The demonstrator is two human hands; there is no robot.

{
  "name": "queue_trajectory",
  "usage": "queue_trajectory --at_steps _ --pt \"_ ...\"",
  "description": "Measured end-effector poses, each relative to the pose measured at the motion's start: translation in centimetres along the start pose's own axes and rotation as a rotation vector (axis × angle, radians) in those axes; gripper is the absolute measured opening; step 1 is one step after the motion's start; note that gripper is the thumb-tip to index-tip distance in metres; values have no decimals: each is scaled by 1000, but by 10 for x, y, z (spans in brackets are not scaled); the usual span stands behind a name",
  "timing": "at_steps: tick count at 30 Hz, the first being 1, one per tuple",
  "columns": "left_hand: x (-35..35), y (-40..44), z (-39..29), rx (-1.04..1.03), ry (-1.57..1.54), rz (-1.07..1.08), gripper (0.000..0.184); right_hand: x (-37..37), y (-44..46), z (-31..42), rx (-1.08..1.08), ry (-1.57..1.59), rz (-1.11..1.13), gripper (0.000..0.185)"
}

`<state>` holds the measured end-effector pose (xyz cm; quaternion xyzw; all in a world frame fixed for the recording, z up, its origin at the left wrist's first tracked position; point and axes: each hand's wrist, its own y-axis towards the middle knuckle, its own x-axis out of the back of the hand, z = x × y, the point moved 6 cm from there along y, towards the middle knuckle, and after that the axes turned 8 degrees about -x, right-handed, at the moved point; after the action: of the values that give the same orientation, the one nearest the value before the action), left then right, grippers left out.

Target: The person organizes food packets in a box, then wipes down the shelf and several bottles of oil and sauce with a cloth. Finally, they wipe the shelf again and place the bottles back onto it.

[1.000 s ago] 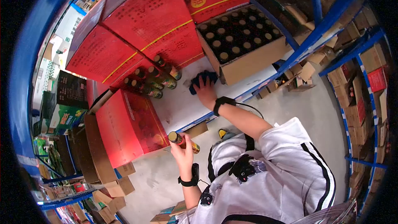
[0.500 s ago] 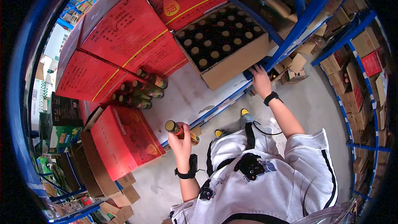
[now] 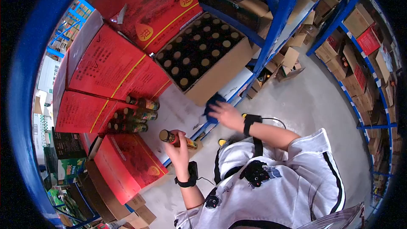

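Note:
My left hand (image 3: 179, 154) is closed around a glass bottle (image 3: 167, 136) with a gold cap and a red and yellow label, tilted in front of the shelf edge. My right hand (image 3: 229, 117), a little blurred, grips a dark blue cloth (image 3: 213, 105) at the shelf's front edge, just below the open carton. That carton (image 3: 220, 74) holds rows of dark bottles with gold caps. Several similar bottles (image 3: 135, 114) stand grouped on the white shelf (image 3: 171, 108), left of the carton and beside the red boxes.
Large red boxes (image 3: 108, 65) are stacked at the back and left. Another red box (image 3: 127, 165) sits at the near left. A blue rack post (image 3: 277, 29) rises right of the carton. Across the aisle floor (image 3: 292, 101) stand racks with brown cartons (image 3: 354, 70).
My right hand has moved left and nearer along the shelf edge, bringing the dark blue cloth with it. The left hand still holds the bottle, slightly shifted. The view has turned somewhat.

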<state>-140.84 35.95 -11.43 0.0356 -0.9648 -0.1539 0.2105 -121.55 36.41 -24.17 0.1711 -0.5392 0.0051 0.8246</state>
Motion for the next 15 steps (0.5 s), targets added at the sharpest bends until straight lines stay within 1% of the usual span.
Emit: queue_trajectory --at_steps 1,4,5,6,7,9,10,12,13,15 --pt "-1 0 -1 -1 -2 3 9 -2 0 -25 -7 -83 -58 30" --pt "-4 0 -7 -15 32 -13 9 32 14 -94 -195 -265 -134 31" --pt "-6 -1 -6 28 -17 6 9 36 17 -118 -297 -274 -196 33" --pt "-8 -3 -6 72 -65 27 9 40 23 -138 -338 -254 -176 36" --pt "-10 -5 -6 72 -62 28 9 39 26 -143 -334 -216 -135 38" --pt "-11 -6 -6 30 -24 19 10 35 23 -139 -324 -358 -208 39" --pt "-12 -7 -6 30 -25 22 10 34 24 -136 -326 -358 -208 39" --pt "-10 -11 -2 46 -43 20 11 31 23 -133 -458 -493 -182 39" --pt "-9 -14 -1 48 -40 22 11 30 22 -130 -460 -491 -180 39" --pt "-7 -17 0 51 -19 40 11 30 21 -127 -642 -466 -30 39"
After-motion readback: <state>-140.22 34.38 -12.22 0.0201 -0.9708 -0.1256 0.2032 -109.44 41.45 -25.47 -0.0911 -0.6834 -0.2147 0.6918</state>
